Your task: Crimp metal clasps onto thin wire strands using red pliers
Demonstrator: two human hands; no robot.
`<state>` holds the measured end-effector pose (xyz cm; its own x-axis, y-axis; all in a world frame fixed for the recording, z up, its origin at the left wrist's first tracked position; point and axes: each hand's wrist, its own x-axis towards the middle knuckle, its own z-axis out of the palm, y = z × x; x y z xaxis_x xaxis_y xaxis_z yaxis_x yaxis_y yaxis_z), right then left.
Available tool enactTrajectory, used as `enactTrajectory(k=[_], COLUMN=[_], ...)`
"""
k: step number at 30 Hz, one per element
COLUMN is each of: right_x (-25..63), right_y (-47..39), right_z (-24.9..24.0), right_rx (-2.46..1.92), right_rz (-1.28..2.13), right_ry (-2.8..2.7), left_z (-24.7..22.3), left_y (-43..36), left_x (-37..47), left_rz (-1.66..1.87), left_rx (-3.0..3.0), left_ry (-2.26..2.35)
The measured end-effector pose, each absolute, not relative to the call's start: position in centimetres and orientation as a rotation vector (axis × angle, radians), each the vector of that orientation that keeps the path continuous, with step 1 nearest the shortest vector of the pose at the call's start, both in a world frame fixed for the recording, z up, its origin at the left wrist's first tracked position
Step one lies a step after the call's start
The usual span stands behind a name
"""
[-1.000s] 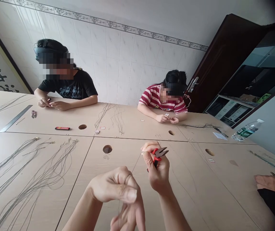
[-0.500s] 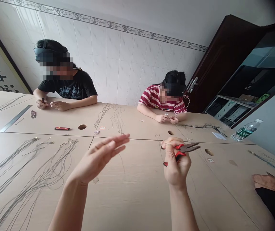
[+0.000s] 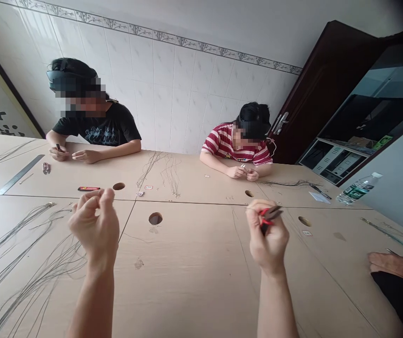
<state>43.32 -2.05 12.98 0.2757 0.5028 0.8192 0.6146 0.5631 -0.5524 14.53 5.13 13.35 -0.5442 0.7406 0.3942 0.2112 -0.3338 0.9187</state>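
Observation:
My right hand (image 3: 268, 239) is closed around a pair of pliers (image 3: 272, 213) with red-and-black handles, the dark jaws pointing right. A thin cord (image 3: 237, 230) runs down over the table just left of that hand; whether the fingers also pinch it I cannot tell. My left hand (image 3: 96, 220) is raised with its fingers curled into a fist, and what they hold, if anything, is hidden. Below and left of it lies a bundle of thin dark cords (image 3: 46, 277) with small metal ends. A second cord bundle (image 3: 11, 234) lies farther left.
Across the table (image 3: 187, 281) sit two people, both handling small items. Another person's hand (image 3: 395, 263) rests at the right edge. A water bottle (image 3: 358, 188), a steel ruler (image 3: 20, 174), a red-and-black box cutter (image 3: 89, 188) and round table holes (image 3: 155, 218) are about.
My left hand has moved left and closed from stretched fingers into a fist. My right hand has shifted slightly right, turning the pliers, whose jaws now look closer together.

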Motion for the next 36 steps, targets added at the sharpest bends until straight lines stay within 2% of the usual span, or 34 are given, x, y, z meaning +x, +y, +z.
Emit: enactTrajectory(k=[3,4,8,14,16,18,21,23,30,36], right_x=[41.2,40.6,39.0,38.9,38.9,38.9,38.7,38.5,37.7,37.2], right_y=[-2.2,-2.3,-2.5,-2.8,-2.8,-2.8,-2.8,-2.8,-3.1,-3.5], right_z=[13.1,13.1,12.9,13.0,13.0,13.0,12.9,12.9,12.9,12.8], right_rx=[-1.04,-1.036,-0.998,-0.945,-0.963,-0.966,-0.95,-0.93,-0.84,-0.792], right_rz=[0.081,0.143,0.32,0.341,0.346,0.369,0.405,0.411,0.439,0.407], right_ry=[-1.516,-1.557,-1.68,-1.661,-1.625,-1.597,-1.583,-1.593,-1.666,-1.717], left_z=[14.7,15.0,15.5,14.0,13.2,12.5,12.2,12.8,17.0,14.9], left_y=[3.2,2.6,1.3,1.8,1.6,1.1,0.3,-0.1,0.5,3.4], left_x=[16.9,17.8,20.5,20.9,20.5,19.9,18.6,17.8,19.0,21.0], left_rz=[2.229,2.171,1.457,0.239,0.031,0.204,0.774,0.983,1.479,1.545], left_rx=[1.232,1.277,1.424,1.556,1.43,1.285,1.095,1.005,0.552,0.511], left_ry=[1.493,1.406,1.065,0.39,0.203,0.15,0.196,0.227,0.212,0.47])
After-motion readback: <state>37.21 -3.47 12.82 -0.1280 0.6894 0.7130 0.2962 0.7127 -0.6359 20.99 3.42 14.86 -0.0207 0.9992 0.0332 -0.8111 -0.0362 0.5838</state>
